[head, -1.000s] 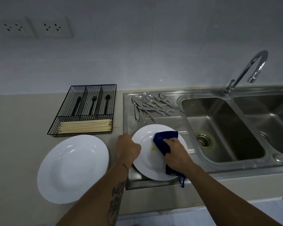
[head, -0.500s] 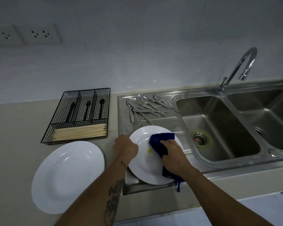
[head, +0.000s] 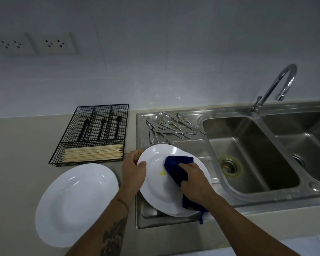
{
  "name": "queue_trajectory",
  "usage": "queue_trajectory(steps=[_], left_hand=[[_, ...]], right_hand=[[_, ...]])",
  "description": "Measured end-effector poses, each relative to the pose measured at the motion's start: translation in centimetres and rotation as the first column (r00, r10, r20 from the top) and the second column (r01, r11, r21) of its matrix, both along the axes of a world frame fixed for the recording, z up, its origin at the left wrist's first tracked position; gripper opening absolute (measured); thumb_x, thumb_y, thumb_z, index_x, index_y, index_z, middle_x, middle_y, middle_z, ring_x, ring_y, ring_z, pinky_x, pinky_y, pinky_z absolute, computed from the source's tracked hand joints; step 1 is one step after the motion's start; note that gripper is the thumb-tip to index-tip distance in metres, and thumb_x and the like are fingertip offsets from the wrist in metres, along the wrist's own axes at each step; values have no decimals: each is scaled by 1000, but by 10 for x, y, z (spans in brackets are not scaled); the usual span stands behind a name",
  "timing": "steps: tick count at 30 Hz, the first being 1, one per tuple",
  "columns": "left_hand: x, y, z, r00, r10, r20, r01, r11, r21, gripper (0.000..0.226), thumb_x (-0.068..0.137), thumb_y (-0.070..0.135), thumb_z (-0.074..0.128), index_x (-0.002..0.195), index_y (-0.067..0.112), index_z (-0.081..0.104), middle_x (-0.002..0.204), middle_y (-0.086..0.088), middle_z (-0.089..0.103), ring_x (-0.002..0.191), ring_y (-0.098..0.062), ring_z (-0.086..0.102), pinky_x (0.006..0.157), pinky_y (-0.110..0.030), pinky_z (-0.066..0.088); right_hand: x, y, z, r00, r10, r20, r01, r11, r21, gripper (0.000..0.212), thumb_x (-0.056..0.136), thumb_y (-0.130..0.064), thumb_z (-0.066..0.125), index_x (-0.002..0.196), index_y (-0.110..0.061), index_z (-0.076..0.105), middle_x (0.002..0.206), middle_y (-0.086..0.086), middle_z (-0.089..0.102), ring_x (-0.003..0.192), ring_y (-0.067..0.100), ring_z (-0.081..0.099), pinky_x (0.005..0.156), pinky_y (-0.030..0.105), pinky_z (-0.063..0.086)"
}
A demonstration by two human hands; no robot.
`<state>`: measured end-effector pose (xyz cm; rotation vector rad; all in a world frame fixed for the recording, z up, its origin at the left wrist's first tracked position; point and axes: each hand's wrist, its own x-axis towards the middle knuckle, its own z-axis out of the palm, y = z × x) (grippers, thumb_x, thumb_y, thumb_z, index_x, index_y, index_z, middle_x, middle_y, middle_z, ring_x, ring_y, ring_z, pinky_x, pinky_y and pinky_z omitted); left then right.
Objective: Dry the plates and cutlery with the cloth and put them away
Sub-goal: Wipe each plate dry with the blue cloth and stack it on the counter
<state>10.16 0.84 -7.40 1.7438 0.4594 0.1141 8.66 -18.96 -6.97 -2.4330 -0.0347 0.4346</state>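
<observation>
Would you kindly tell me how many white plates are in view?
3: one on the counter, one held over the drainboard, and one beneath it, only its edge showing. More may be hidden underneath.

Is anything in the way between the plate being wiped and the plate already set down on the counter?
Nothing visible. The left hand grips the plate by its rim, and only bare counter separates it from the plate on the counter. The wire cutlery basket sits farther back.

A white plate (head: 155, 182) with a yellow smear sits tilted over the drainboard, a blue cloth (head: 177, 167) pressed on it; steel cutlery (head: 166, 126) lies heaped behind.
</observation>
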Motion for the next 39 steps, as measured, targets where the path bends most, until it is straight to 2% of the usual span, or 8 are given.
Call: queue_trajectory(steps=[13, 17, 20, 23, 26, 31, 36, 39], left_hand=[[-2, 2, 8, 991, 111, -76, -134, 847, -515, 48, 91, -6, 45, 102, 29, 75, 110, -8, 72, 103, -35, 66, 89, -51, 56], [1, 4, 22, 990, 129, -50, -135, 815, -564, 45, 93, -3, 47, 122, 24, 69, 124, -7, 67, 111, -33, 64, 93, -52, 54], [0, -2, 39, 997, 82, -10, -73, 812, -579, 45, 94, -3, 47, 128, 20, 66, 124, -6, 67, 111, -32, 65, 94, -49, 54], [5, -17, 56, 999, 12, 40, 13, 813, -582, 46, 93, -6, 46, 128, 16, 65, 122, -11, 69, 110, -34, 65, 96, -50, 52], [14, -30, 73, 996, -30, 89, 78, 796, -600, 47, 92, -6, 45, 127, 16, 66, 120, -14, 69, 109, -36, 66, 98, -50, 51], [29, -12, 97, 986, 28, 164, 92, 730, -677, 43, 90, -4, 51, 127, 14, 65, 120, -19, 68, 105, -35, 64, 92, -46, 52], [22, 3, 104, 986, 73, 151, 40, 771, -635, 44, 87, -7, 51, 119, 16, 70, 124, -15, 66, 105, -38, 65, 88, -53, 55], [15, -11, 110, 987, 12, 163, 89, 798, -596, 44, 88, -8, 48, 118, 15, 71, 119, -14, 69, 103, -38, 66, 85, -48, 57]], right_hand=[[-14, 30, 10, 978, 168, 124, -188, 968, 168, 59, 88, -5, 55, 143, -22, 45, 143, -6, 38, 131, 12, 36, 117, 31, 29], [-11, 12, 27, 852, 454, 262, -392, 884, -256, 60, 85, -44, 41, 143, -34, 44, 143, -10, 36, 128, 13, 38, 107, 38, 27], [-3, -6, 43, 811, 433, 393, -196, 835, -515, 70, 86, -58, 18, 146, -29, 39, 144, -1, 37, 122, 23, 40, 100, 43, 29], [10, -3, 54, 851, 247, 463, -14, 893, -450, 74, 88, -55, 14, 151, -18, 27, 156, 10, 24, 137, 32, 27, 109, 49, 25], [16, 16, 69, 865, 190, 465, -71, 962, -262, 82, 84, -52, 9, 156, -13, 8, 164, 8, -3, 149, 28, -3, 121, 48, 5], [-10, 14, 94, 744, 490, 455, -395, 871, -291, 71, 90, -45, 13, 157, -21, 11, 165, -2, -1, 150, 15, -1, 121, 46, -6], [-2, -23, 96, 835, 429, 343, -166, 792, -588, 83, 78, -50, -5, 157, -26, 5, 164, -3, -7, 150, 17, -11, 110, 64, -20], [17, -7, 96, 875, 267, 404, -20, 853, -521, 85, 76, -50, -4, 156, -20, -3, 162, 2, -17, 148, 21, -19, 114, 64, -12]])
